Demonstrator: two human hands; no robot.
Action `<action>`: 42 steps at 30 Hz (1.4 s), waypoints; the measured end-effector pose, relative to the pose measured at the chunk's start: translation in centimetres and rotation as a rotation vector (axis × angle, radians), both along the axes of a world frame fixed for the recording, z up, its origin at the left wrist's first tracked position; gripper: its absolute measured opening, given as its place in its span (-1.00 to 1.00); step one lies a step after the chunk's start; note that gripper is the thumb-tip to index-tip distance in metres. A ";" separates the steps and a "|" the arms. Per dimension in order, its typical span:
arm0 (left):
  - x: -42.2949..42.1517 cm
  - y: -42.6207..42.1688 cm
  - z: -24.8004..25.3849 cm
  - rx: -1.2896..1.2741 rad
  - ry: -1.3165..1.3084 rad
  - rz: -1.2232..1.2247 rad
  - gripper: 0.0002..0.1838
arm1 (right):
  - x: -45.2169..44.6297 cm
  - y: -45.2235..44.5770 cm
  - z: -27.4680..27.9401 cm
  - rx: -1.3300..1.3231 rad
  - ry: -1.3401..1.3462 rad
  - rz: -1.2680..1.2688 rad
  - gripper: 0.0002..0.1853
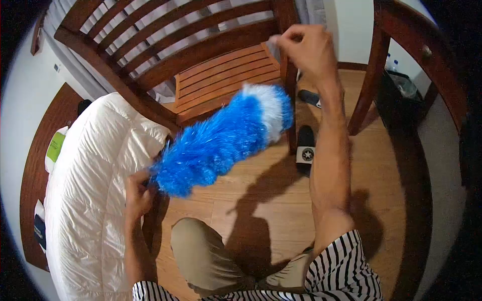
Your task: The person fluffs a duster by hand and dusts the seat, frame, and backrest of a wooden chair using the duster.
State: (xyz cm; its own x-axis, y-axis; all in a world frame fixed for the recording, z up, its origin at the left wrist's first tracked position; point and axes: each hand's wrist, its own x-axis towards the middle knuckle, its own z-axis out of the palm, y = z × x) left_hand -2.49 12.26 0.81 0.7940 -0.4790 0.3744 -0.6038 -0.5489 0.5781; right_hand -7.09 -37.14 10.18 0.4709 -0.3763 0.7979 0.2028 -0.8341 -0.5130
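A fluffy duster (216, 143), blue with a white band near its far end, slants up to the right across the middle of the view. My left hand (138, 195) is closed around its lower left end, beside the bed; the handle itself is mostly hidden. Raised at the upper right, my right hand (311, 52) has thumb and fingertips pinched together, apart from the duster. Whatever may be between those fingertips is too small or blurred to make out. Behind the duster stands a wooden chair (226, 75) with a slatted seat and back.
A white quilt (90, 200) covers the bed on the left. Slippers (305, 150) lie on the wooden floor (226, 205). To the right are another piece of dark wooden furniture (369, 85) and a dark bin (399, 103) with a plastic liner. Grey curtains (65, 30) hang behind the chair.
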 end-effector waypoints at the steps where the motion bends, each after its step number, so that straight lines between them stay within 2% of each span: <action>1: 0.2 -1.6 0.6 0.109 -0.121 -0.062 -0.64 | 0.5 -0.9 -0.4 -0.004 -0.054 -0.034 -0.71; 3: 0.7 -5.6 0.7 0.143 -0.223 -0.032 -0.64 | 1.7 -3.1 -1.5 -0.016 -0.162 -0.105 -0.64; 4: 0.3 -8.5 1.5 0.157 -0.226 -0.022 -0.65 | 1.7 -3.0 -2.0 0.033 -0.050 -0.158 -0.42; 7: 1.2 -10.9 -0.2 0.072 -0.255 0.043 -0.67 | 4.0 -2.9 -5.0 -0.042 -0.118 -0.159 -0.37; 8: 2.1 -10.7 -1.4 0.038 -0.227 0.049 -0.67 | 4.9 -2.8 -6.0 0.051 -0.030 -0.109 -0.35; 10: 3.4 -9.6 -2.8 -0.011 -0.133 0.035 -0.66 | 5.9 -3.1 -6.9 0.101 0.091 -0.097 -0.35; 12: 3.7 -8.5 -2.5 0.092 -0.110 -0.007 -0.66 | 6.1 -3.3 -7.2 0.204 0.169 -0.005 -0.38; 14: 1.3 -10.0 1.2 0.315 -0.205 -0.045 -0.66 | 6.4 -3.4 -7.1 0.241 0.188 0.045 -0.38; 17: 0.8 -11.0 0.9 0.307 -0.317 -0.028 -0.67 | 6.7 -3.2 -7.2 0.243 0.217 0.017 -0.39; 19: 0.4 -11.8 0.3 0.192 -0.264 0.017 -0.68 | 7.1 -3.4 -7.6 0.220 0.229 -0.005 -0.40; 23: -0.6 -12.5 -1.0 0.445 -0.393 0.120 -0.65 | 7.4 -3.7 -7.8 0.180 0.222 -0.020 -0.42; 24: -0.5 -12.5 -1.4 0.412 -0.394 0.049 -0.67 | 7.6 -3.7 -7.8 0.169 0.212 -0.017 -0.41; 27: -0.2 -12.7 -2.4 0.263 -0.338 0.012 -0.68 | 7.7 -3.6 -7.9 0.177 0.238 -0.003 -0.38; 28: -0.1 -12.9 -2.5 0.235 -0.389 0.015 -0.67 | 7.5 -3.5 -7.7 0.188 0.258 0.003 -0.37; 34: -1.3 -14.8 -1.8 0.384 -0.452 -0.025 -0.59 | 6.5 -3.1 -6.9 0.222 0.291 -0.004 -0.36; 38: -1.3 -14.7 -2.7 0.104 -0.398 -0.010 -0.65 | 6.2 -3.2 -7.0 0.198 0.283 0.005 -0.36; 42: -1.6 -14.4 -2.9 0.206 -0.503 -0.027 -0.51 | 6.1 -3.3 -6.8 0.221 0.281 0.064 -0.33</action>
State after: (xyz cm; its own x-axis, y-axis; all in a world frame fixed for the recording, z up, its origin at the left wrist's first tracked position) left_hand -4.14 -2.09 -2.08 0.5273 -0.6002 0.6014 -0.7936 -0.6009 0.0961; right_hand -0.97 -40.47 3.43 0.6884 -0.4875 0.5370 0.0769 -0.6872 -0.7224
